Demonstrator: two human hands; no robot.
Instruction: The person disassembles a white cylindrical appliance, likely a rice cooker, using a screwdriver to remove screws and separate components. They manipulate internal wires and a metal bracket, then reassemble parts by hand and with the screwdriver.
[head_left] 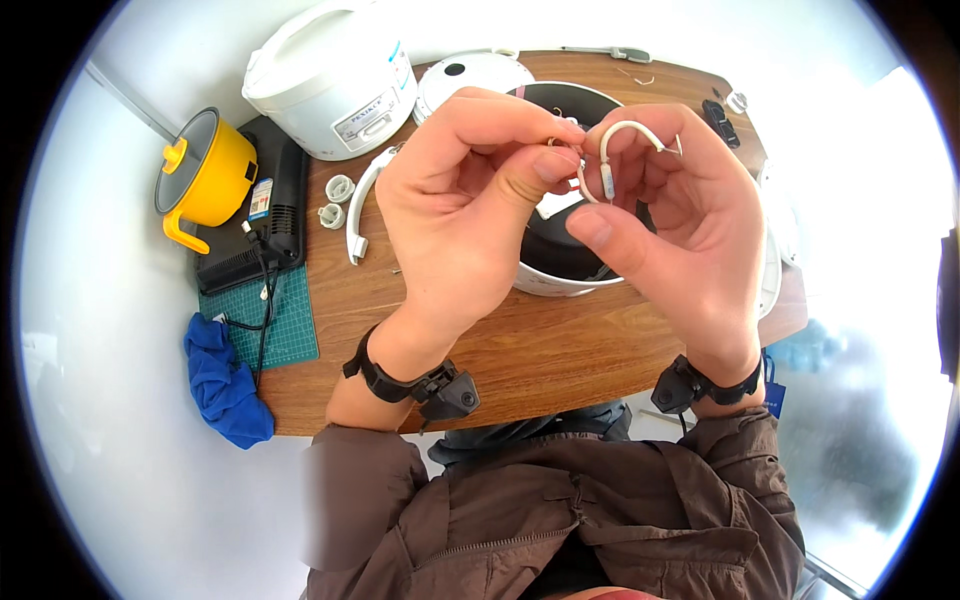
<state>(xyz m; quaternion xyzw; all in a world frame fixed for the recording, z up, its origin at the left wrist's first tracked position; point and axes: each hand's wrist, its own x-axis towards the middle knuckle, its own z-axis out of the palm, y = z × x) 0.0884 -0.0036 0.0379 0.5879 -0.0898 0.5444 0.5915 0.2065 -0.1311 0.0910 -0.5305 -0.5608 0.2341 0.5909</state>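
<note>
My left hand (452, 215) is raised over the table with thumb and forefinger pinched together, at a small end of a white-sleeved wire (632, 127). The wire arches up in a loop beside my right hand (690, 220), and a small tag-like piece sits on its lower part. My right fingers are curled, their tips close to the left ones at the wire. What exactly lies between the fingertips is partly hidden. Beneath both hands stands a round white rice cooker shell (560, 287), open at the top and dark inside.
A white rice cooker (340, 85) stands at the back left, a round white lid (478, 78) beside it. A curved white handle (362, 205) and two white caps (335, 203) lie left of my hands. Further left are a yellow pot (215, 180), green mat (290, 330) and blue cloth (225, 385).
</note>
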